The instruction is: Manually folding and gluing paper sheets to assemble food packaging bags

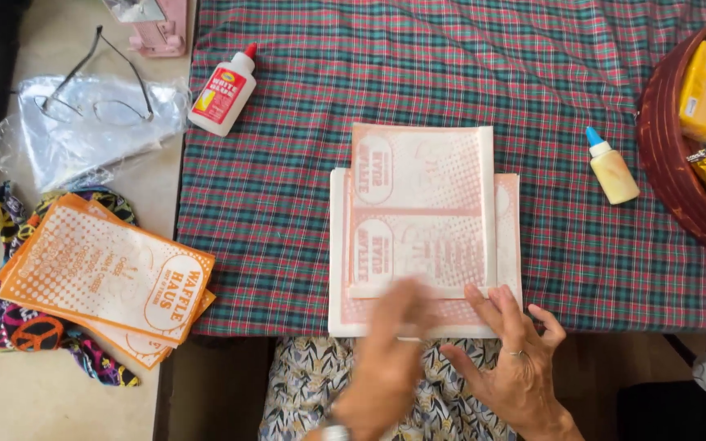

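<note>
The stack of printed paper sheets (425, 237) lies in the middle of the plaid tablecloth (304, 163), close to the table edge nearest to you, and the top sheet sits a little higher and narrower than the ones under it, so the lower sheets show at the left, right and bottom. Your left hand (390, 351) is blurred over the bottom edge of this stack, so I cannot tell if its fingers are spread or pinching something. Your right hand (512, 355) lies flat with the fingers spread, and the fingertips press on the lower right corner of the stack. As a judgement, the work looks partly done: a pile of finished orange paper bags (104, 278) already rests at the left on the pale surface beside the cloth, on top of a colourful fabric (18, 327), while the sheets under your hands are still flat and unfolded. A white glue bottle with red cap (224, 91) lies on the cloth at the upper left, and a small glue bottle with blue tip (612, 167) lies to the right of the stack, both apart from your hands. Eyeglasses (96, 102) rest on a clear plastic bag (83, 131) far left, and a brown basket (680, 155) with packets stands at the right edge.
</note>
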